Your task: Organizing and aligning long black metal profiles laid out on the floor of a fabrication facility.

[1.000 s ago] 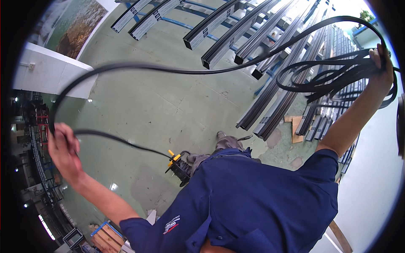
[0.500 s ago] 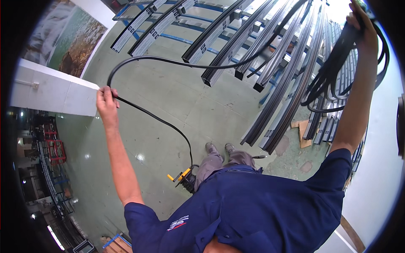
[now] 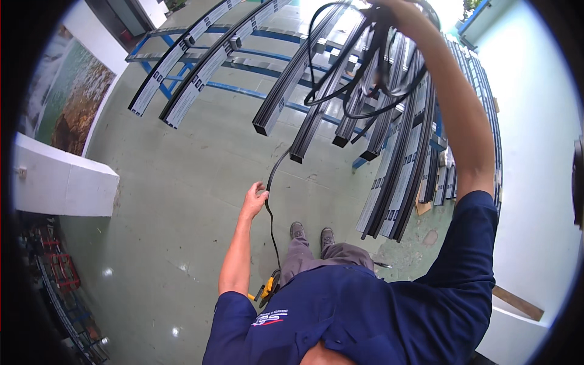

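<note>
Holding the coil of black cable point(image 3: 382, 19) high in front of you, your right grip point(image 3: 398, 11) is closed around the gathered strands at the upper edge of the view, where part of the hand is cut off. Below it the loops hang loose in front of the dark metal profiles point(image 3: 277, 100), with some blur on the inner strands. Your left grip point(image 3: 255, 199) is lower, left of your feet, with its fingertips at the single black cable run point(image 3: 272, 226); you cannot tell from this angle whether the fingers pinch it or only rest against it. That run rises from the yellow-and-black reel point(image 3: 267, 287) beside your left leg, passes the fingertips, and is lost to view against one dark profile's end. The profiles lie side by side on a blue rack point(image 3: 237, 90), their near ends overhanging the green floor point(image 3: 182, 182). You note both grey shoes point(image 3: 297, 230) on that floor, just right of the cable run. A white wall point(image 3: 535, 121) stands at far right; a landscape picture point(image 3: 76, 100) is at left, above a white ledge point(image 3: 64, 179).
</note>
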A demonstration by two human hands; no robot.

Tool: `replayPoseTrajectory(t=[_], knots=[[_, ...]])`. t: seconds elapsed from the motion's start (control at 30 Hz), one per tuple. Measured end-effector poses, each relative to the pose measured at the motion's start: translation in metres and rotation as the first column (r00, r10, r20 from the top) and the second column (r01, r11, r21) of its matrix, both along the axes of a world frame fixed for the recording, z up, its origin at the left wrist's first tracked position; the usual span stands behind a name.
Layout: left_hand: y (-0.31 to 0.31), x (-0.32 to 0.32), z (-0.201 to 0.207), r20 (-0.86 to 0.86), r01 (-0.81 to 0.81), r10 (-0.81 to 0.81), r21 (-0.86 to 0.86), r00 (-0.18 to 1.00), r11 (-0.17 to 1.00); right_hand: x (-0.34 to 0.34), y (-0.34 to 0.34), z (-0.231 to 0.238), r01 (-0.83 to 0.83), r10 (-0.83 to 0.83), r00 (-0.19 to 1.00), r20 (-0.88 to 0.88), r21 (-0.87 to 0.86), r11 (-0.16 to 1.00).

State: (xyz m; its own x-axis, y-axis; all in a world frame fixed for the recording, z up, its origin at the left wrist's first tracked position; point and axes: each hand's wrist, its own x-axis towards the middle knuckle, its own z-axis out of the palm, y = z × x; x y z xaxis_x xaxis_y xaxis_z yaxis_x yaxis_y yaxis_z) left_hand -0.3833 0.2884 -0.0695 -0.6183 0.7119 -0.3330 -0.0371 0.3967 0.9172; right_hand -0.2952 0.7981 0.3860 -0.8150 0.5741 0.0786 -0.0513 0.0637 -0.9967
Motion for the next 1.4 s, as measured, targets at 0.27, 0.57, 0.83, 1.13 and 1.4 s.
replayPoseTrajectory(t=[0.27, 0.57, 0.83, 1.13, 1.4], knots=[[0.025, -0.017, 0.030, 0.251, -0.024, 0.030, -0.024, 0.968, 0.999, 0.000, -0.006, -0.058, 0.114, -0.124, 0.983, 0.136, 0.083, 0.990], [0.239, 0.056, 0.264, -0.374, 0.281, -0.031, 0.636, 0.927, 0.719, 0.046, -0.031, -0.064, 0.045, -0.043, 0.998, -0.034, 0.049, 0.998], [0.368, 0.183, 0.282, 0.124, 0.188, -0.331, 0.618, 0.935, 0.763, 0.172, -0.021, -0.093, -0.006, -0.103, 0.938, 0.332, 0.310, 0.951], [0.412, 0.299, 0.271, -0.178, 0.256, -0.195, 0.439, 0.964, 0.861, 0.307, 0.067, -0.143, -0.240, 0.417, 0.863, 0.285, -0.494, 0.835], [0.486, 0.299, 0.280, 0.154, -0.011, -0.080, 0.514, 0.985, 0.858, 0.287, 0.150, -0.166, -0.106, 0.203, 0.977, 0.066, -0.675, 0.731]])
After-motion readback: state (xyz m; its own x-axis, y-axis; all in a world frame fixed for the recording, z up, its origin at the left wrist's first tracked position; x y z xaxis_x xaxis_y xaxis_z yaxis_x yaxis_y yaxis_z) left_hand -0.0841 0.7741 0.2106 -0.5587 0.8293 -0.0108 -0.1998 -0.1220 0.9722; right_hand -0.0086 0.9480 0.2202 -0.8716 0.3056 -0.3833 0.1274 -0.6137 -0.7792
